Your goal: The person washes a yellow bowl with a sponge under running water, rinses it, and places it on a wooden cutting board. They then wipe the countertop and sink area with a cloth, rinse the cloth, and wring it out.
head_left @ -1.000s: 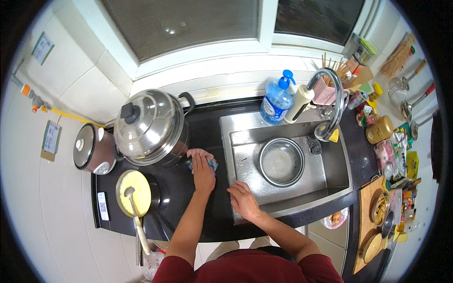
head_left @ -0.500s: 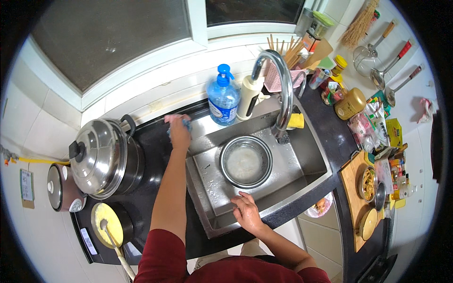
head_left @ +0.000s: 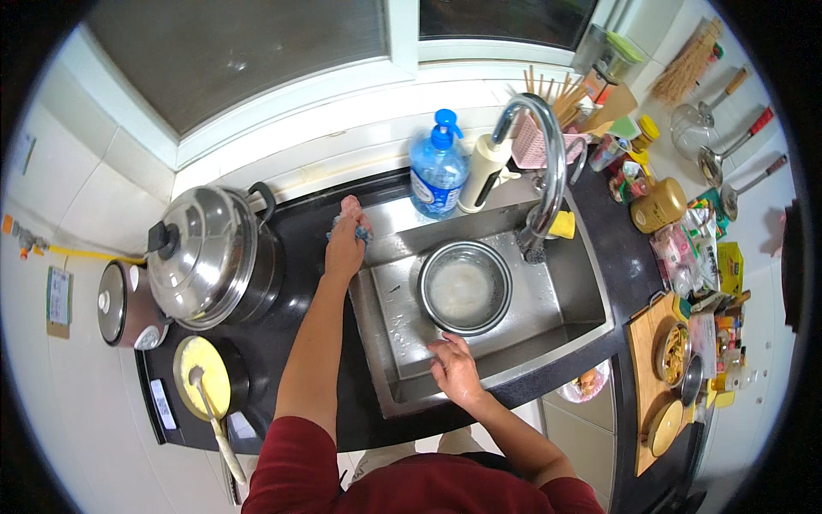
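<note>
One steel sink (head_left: 591, 317), spread beneath and beyond the right hand (head_left: 455, 368); one lidded steamer pot (head_left: 205, 248), left of the left hand (head_left: 344, 248); one round metal bowl (head_left: 506, 295) of cloudy liquid, in the sink just beyond the right hand; one blue pump bottle (head_left: 437, 176), ahead and right of the left hand. Two bare hands: right, over the sink's near side, fingers loosely bent and parted; left, gripping one pink-and-blue cloth (head_left: 350, 206), bunched under it by the sink's far left corner.
</note>
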The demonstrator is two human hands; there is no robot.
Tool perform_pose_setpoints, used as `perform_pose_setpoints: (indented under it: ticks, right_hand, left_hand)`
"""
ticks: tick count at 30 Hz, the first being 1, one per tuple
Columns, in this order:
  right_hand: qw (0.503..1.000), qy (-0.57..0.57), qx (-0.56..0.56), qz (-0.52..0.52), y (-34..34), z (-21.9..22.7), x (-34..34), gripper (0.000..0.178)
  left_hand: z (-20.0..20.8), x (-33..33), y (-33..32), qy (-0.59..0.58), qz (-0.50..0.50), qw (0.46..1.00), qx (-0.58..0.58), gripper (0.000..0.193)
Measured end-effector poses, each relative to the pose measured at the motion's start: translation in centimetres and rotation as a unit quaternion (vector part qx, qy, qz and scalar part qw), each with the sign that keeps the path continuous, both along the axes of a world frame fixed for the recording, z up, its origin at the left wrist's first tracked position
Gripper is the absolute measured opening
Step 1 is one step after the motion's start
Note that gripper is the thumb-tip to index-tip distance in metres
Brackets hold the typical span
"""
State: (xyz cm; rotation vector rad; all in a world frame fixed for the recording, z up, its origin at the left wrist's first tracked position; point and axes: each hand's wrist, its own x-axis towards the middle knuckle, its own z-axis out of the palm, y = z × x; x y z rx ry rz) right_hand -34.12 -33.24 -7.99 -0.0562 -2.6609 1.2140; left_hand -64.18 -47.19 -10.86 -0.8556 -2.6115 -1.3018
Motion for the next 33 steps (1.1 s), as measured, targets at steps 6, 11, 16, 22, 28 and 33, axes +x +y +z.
perform_pose_setpoints:
  ticks: [6,11,16,22,28,33]
  right_hand:
    - [0.999,-0.004,-0.013,0.053,-2.0,0.3,-0.5,0.029]
    - [0.996,0.004,-0.012,0.086,-2.7,1.4,-0.5,0.029]
    - [0.995,-0.012,-0.034,0.097,-3.4,-0.1,0.7,0.030]
    - [0.991,-0.017,-0.027,0.128,-3.7,1.6,0.9,0.031]
    - [0.989,-0.022,-0.004,0.148,-4.0,1.2,0.5,0.029]
    - [0.985,-0.002,-0.007,0.173,-7.3,0.9,-0.1,0.027]
  left_hand:
    - [-0.7,4.9,-4.2,0.072,0.051,0.995,-0.050,0.040]
    - [-0.2,4.1,-10.9,-0.102,0.225,0.964,-0.100,0.045]
    - [-2.4,7.6,-8.4,0.005,0.040,0.999,-0.029,0.053]
    - [-0.5,17.3,-7.6,-0.007,0.008,0.997,-0.077,0.051]
    - [0.7,23.9,-14.5,0.032,0.150,0.969,-0.191,0.055]
    - [-2.3,18.2,-22.5,0.030,0.379,0.917,-0.119,0.048]
